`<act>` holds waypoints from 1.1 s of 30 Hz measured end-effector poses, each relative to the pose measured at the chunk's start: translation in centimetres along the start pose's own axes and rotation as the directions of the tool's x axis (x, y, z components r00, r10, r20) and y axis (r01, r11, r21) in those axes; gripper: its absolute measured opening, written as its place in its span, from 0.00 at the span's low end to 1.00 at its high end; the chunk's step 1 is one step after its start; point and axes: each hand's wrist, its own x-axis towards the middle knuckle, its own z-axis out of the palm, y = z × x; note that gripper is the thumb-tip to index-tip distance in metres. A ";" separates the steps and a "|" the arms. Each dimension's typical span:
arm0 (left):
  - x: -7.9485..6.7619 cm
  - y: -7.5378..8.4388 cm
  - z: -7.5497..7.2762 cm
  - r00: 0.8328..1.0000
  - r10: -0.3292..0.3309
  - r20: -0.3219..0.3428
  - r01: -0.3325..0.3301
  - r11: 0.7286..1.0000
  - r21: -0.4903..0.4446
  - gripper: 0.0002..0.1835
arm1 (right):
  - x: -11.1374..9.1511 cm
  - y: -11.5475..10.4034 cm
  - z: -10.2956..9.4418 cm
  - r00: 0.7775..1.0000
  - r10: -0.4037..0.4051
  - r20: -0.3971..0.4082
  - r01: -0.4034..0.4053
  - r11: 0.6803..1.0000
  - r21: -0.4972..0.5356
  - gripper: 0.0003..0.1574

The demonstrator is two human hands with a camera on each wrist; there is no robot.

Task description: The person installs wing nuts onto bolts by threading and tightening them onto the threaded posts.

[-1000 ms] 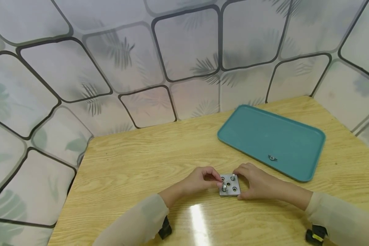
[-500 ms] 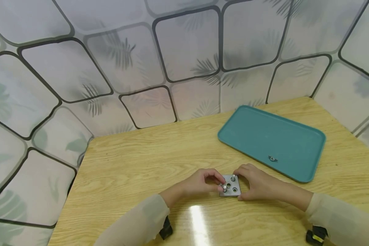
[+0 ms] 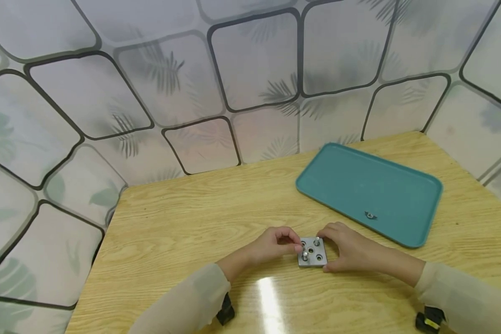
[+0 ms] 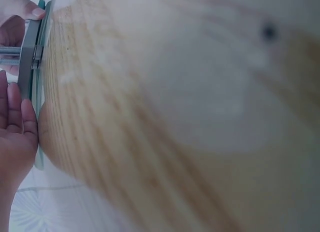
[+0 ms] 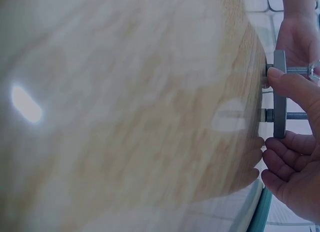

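A square metal plate with several round holes lies before me on the table, two threaded bolts standing up from it. My right hand holds the plate at its right side, thumb at the near corner and fingers at the far one. At the near-left bolt, thumb and forefinger of my left hand pinch at a shiny wing nut near the bolt's top. The far-right bolt stands untouched. In the right wrist view, bolt heads show below the plate. Fingers partly hide the wing nut.
A teal tray lies at the back right, with another wing nut near its front edge. The wooden table meets a patterned curtain behind and at both sides.
The left fingertips moved right across the near-left bolt half a second ago, and now are back at its left. My right hand and the plate have stayed in place.
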 end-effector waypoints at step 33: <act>0.1 -0.1 -0.1 1.000 -0.018 -0.008 0.018 1.000 0.018 0.07 | 0.5 0.1 -0.3 0.998 0.029 0.062 -0.029 1.000 -0.003 0.41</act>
